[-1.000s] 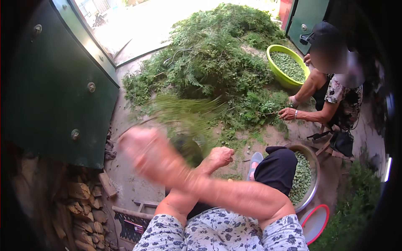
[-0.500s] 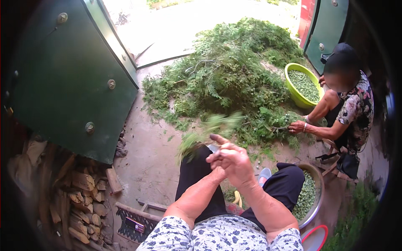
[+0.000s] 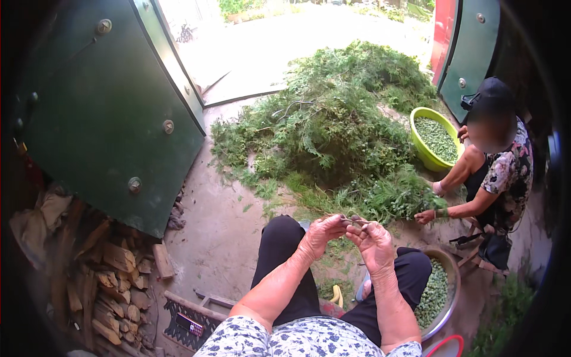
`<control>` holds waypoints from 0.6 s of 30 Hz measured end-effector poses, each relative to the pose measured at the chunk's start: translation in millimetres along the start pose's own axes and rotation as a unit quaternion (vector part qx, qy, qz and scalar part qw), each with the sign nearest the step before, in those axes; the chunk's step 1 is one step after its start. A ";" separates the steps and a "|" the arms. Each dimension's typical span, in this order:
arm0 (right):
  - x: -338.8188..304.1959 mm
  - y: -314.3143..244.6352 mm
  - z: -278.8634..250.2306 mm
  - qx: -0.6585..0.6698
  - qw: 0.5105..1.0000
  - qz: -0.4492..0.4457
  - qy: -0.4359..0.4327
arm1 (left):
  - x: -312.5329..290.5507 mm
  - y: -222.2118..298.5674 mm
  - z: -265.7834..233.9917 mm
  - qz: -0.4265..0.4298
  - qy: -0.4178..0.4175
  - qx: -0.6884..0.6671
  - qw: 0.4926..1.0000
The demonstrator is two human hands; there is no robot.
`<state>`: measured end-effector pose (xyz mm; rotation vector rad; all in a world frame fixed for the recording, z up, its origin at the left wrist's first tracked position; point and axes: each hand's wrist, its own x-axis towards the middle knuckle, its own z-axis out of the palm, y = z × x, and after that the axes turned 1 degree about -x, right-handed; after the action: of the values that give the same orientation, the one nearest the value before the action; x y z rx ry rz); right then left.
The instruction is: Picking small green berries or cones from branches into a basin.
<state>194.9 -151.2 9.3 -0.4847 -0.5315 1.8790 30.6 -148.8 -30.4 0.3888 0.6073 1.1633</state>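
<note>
My left hand (image 3: 322,234) and my right hand (image 3: 373,245) are close together above my knees. Both sets of fingers pinch a thin brown twig (image 3: 351,220) stretched between them. Green foliage lies just beyond my left fingers; whether it belongs to this twig I cannot tell. Past my hands rises a big pile of green conifer branches (image 3: 333,113). Beside my right leg stands a metal basin (image 3: 453,291) with small green cones or berries (image 3: 433,294).
At the right a seated person (image 3: 505,160) handles branches near a lime-green basin (image 3: 416,131) of the same green pieces. Split firewood (image 3: 119,259) is stacked at the left below a green metal door (image 3: 107,131). A phone (image 3: 189,324) lies on a low seat (image 3: 178,312).
My hands have uncrossed and moved apart, now joined by the twig. The foliage swinging at the left has dropped from there. The other person's near hand has moved slightly down and right.
</note>
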 end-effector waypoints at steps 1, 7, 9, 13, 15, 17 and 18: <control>-0.9 2.6 -2.5 0.001 1.000 0.000 -0.002 | 0.4 -1.2 -2.7 0.016 0.047 0.027 0.998; -9.9 -1.8 -6.1 -0.486 0.857 -0.100 0.138 | 1.2 -4.3 -3.5 0.051 0.131 0.126 0.982; -8.7 3.9 -11.6 -0.568 0.812 -0.101 0.091 | 1.7 -7.7 -5.1 0.056 0.125 0.138 0.981; -4.7 20.5 -26.5 -0.705 0.694 -0.145 0.002 | 6.3 -12.0 -8.1 0.079 0.118 0.158 0.977; 3.7 15.7 -26.8 -0.711 0.687 -0.138 0.058 | 6.4 -11.3 -5.2 0.075 0.121 0.159 0.977; 20.8 2.6 -35.3 -0.653 0.737 -0.126 0.121 | 7.4 -12.7 5.5 0.069 0.130 0.140 0.979; 26.7 -7.9 -2.4 -0.520 0.837 -0.062 0.159 | 9.0 -13.4 0.7 0.066 0.157 0.171 0.970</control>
<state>193.1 -123.4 9.7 -1.4009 -1.3097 1.1970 43.2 -145.2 -39.8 0.5497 1.0806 1.2608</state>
